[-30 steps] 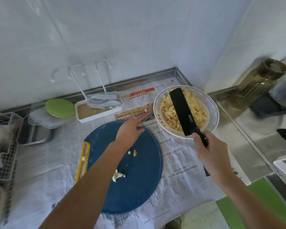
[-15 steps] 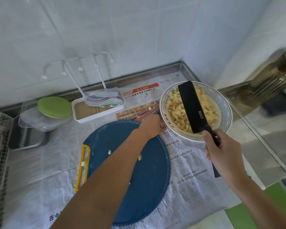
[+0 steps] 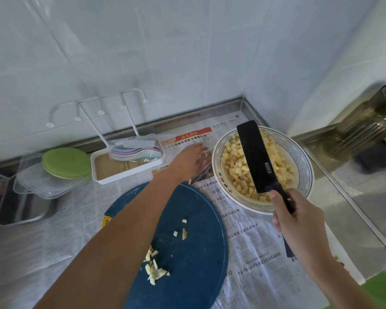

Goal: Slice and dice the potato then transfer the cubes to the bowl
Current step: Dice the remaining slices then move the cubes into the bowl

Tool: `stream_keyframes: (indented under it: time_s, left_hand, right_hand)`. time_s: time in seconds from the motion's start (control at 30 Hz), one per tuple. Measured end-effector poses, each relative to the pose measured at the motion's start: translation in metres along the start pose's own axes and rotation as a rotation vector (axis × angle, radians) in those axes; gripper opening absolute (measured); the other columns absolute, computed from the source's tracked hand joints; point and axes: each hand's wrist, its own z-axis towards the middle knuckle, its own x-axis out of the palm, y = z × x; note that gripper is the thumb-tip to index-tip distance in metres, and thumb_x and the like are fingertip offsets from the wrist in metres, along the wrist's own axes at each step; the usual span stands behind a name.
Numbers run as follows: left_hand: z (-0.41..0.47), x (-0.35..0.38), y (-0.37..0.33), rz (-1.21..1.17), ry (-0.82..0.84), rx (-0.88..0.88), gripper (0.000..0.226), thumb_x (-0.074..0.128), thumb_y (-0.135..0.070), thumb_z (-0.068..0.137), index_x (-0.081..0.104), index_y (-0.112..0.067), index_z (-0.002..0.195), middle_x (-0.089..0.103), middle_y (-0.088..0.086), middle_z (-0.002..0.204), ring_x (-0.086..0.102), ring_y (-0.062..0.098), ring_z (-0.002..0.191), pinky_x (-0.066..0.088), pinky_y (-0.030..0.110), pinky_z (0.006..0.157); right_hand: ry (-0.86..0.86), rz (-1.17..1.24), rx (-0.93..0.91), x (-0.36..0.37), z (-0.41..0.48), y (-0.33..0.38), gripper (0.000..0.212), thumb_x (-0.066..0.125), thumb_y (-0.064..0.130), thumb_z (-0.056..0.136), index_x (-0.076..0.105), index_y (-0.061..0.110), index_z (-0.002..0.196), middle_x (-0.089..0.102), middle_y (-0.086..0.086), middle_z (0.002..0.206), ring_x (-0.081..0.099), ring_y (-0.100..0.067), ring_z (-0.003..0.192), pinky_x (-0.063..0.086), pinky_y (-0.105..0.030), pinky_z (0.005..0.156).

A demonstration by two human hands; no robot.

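A patterned bowl [image 3: 304,168] at the right back holds a heap of potato cubes [image 3: 233,166]. My right hand [image 3: 299,224] grips the handle of a black cleaver [image 3: 255,157], whose flat blade lies tilted over the bowl and its cubes. My left hand [image 3: 188,160] reaches over the newspaper just left of the bowl's rim, back upward, fingers stretched out toward the rim. The round blue cutting board [image 3: 194,253] lies in front, under my left forearm. Several small potato bits [image 3: 154,267] remain scattered on the board, and one bit [image 3: 189,181] lies on the paper below my left hand.
Newspaper [image 3: 254,255] covers the steel counter. A white tray [image 3: 129,172] with pastel items, a green lid [image 3: 65,162] on clear boxes and a metal tray [image 3: 25,208] stand at the back left. A dark glass jar [image 3: 366,123] stands at the right, by the wall corner.
My left hand left the cutting board and moved up and right to the newspaper beside the bowl. The cleaver stayed over the bowl in my right hand.
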Motion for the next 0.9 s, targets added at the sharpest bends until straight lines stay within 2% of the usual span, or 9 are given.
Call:
stream_keyframes:
  time_s: [0.07,0.13,0.37,0.47,0.57,0.67,0.77,0.83,0.9]
  left_hand:
    - [0.015,0.012,0.006,0.043,0.082,0.043,0.047,0.041,-0.022,0.101,0.035,-0.016,0.148,0.022,0.005,0.158,0.015,0.026,0.146,0.016,0.043,0.118]
    - [0.021,0.021,0.014,0.067,0.128,0.078,0.047,0.034,-0.027,0.103,0.032,-0.018,0.149,0.021,0.004,0.159,0.011,0.027,0.147,0.011,0.044,0.119]
    - [-0.057,0.023,0.030,0.081,0.061,0.140,0.040,0.037,-0.024,0.103,0.047,-0.016,0.141,0.040,0.000,0.149,0.033,0.017,0.139,0.017,0.031,0.119]
    - [-0.097,0.018,0.029,0.055,0.034,0.111,0.032,0.043,-0.024,0.101,0.055,-0.015,0.129,0.047,-0.001,0.139,0.043,0.015,0.127,0.022,0.018,0.108]
    - [-0.117,0.012,0.024,0.025,-0.077,0.027,0.012,0.053,-0.031,0.096,0.054,-0.021,0.101,0.059,-0.010,0.094,0.054,0.005,0.080,0.048,0.025,0.079]
    - [-0.121,0.014,0.023,0.060,-0.178,-0.094,0.017,0.055,-0.037,0.094,0.047,-0.022,0.091,0.051,-0.010,0.072,0.050,0.007,0.063,0.043,0.026,0.060]
    - [-0.119,0.022,0.025,0.010,-0.213,-0.032,0.020,0.052,-0.030,0.096,0.054,-0.020,0.113,0.057,-0.006,0.108,0.053,0.012,0.096,0.046,0.031,0.087]
    - [-0.116,0.027,0.028,0.028,-0.090,0.025,0.040,0.045,-0.028,0.100,0.045,-0.019,0.139,0.045,0.000,0.141,0.037,0.016,0.132,0.026,0.031,0.112]
    - [-0.121,0.030,0.028,0.066,0.006,0.062,0.044,0.038,-0.029,0.103,0.037,-0.018,0.146,0.033,-0.003,0.153,0.022,0.014,0.143,0.008,0.026,0.116]
  right_hand:
    - [0.004,-0.013,-0.006,0.000,0.001,0.000,0.015,0.053,0.033,0.094,0.058,0.023,0.085,0.059,-0.004,0.052,0.051,-0.023,0.040,0.045,-0.045,0.039]
    - [0.005,-0.026,-0.017,0.000,0.002,0.000,0.018,0.052,0.038,0.092,0.057,0.023,0.085,0.057,-0.006,0.051,0.053,-0.029,0.043,0.046,-0.045,0.039]
    - [0.016,-0.053,-0.084,0.000,-0.006,0.001,0.038,0.042,0.054,0.082,0.059,0.020,0.087,0.056,-0.005,0.050,0.054,-0.026,0.042,0.042,-0.044,0.039]
    - [0.031,-0.059,-0.096,0.004,-0.013,-0.002,0.030,0.042,0.053,0.084,0.055,0.027,0.083,0.056,-0.005,0.050,0.052,-0.026,0.041,0.041,-0.045,0.040]
    - [0.057,-0.101,-0.127,0.007,-0.022,-0.003,0.031,0.040,0.057,0.084,0.053,0.029,0.079,0.056,-0.006,0.051,0.052,-0.025,0.041,0.041,-0.044,0.041]
    - [0.091,-0.103,-0.149,0.012,-0.032,-0.005,0.034,0.039,0.058,0.083,0.054,0.028,0.082,0.057,-0.008,0.052,0.051,-0.023,0.039,0.038,-0.038,0.037]
    - [0.145,-0.128,-0.210,0.016,-0.045,-0.009,0.037,0.041,0.057,0.084,0.055,0.023,0.081,0.051,-0.007,0.047,0.044,-0.018,0.035,0.025,-0.022,0.033]
    - [0.175,-0.171,-0.238,0.018,-0.055,-0.016,0.034,0.041,0.055,0.086,0.052,0.023,0.077,0.046,-0.004,0.044,0.042,-0.015,0.035,0.023,-0.020,0.034]
    - [0.215,-0.192,-0.223,0.021,-0.066,-0.025,0.034,0.039,0.056,0.087,0.048,0.025,0.076,0.045,-0.003,0.044,0.044,-0.017,0.035,0.026,-0.026,0.033]
